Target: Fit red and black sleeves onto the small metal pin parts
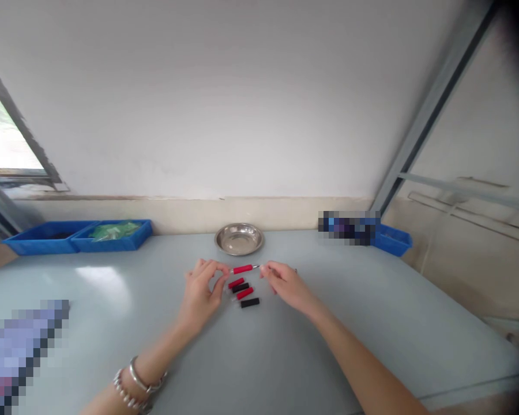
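Observation:
My left hand and my right hand hold a small red-sleeved plug with a metal tip between them, just above the grey table. The left fingers pinch its red end, the right fingers pinch the metal tip end. Under it, on the table, lie several short pieces: a red one, a black one, another red one and a black one. Metal bracelets sit on my left wrist.
A round steel bowl stands behind the hands near the wall. Two blue bins sit at the back left, one with green parts. Another blue bin is at the back right. A metal frame post rises on the right.

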Demonstrator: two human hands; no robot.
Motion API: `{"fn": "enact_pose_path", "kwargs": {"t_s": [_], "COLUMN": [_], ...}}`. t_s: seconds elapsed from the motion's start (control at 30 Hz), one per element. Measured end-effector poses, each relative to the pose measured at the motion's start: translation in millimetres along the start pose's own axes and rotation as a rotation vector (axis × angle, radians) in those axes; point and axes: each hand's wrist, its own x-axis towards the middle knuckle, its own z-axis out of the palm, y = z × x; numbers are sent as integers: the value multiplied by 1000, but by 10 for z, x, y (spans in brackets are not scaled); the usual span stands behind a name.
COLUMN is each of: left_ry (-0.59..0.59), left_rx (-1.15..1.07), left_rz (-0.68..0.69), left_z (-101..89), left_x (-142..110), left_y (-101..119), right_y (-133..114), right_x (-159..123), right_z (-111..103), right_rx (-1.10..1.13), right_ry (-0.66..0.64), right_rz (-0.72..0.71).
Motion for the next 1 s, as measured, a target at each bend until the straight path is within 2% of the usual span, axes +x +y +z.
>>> {"fn": "enact_pose_path", "kwargs": {"t_s": [0.13, 0.3, 0.6, 0.83, 1.0], "left_ry": [-4, -28, -38, -7, -47], "left_rx": [4, -10, -5, -43, -15], "left_rz": [7, 22, 26, 128, 148], "left_z": [5, 6, -19, 1, -24], "left_x": [-26, -51, -69, -79, -88], "left_y": [51, 94, 150, 138, 182], "right_y": [-38, -3, 5, 40, 16], "right_x": [-15, 5, 4, 40, 36], "right_z": [-10, 11, 16, 39, 21], "right_rx": [133, 191, 254, 289, 329], "right_ry": [-79, -120, -110, -100, -82], "right_rz": [-1, -12, -62, -53, -68]}}
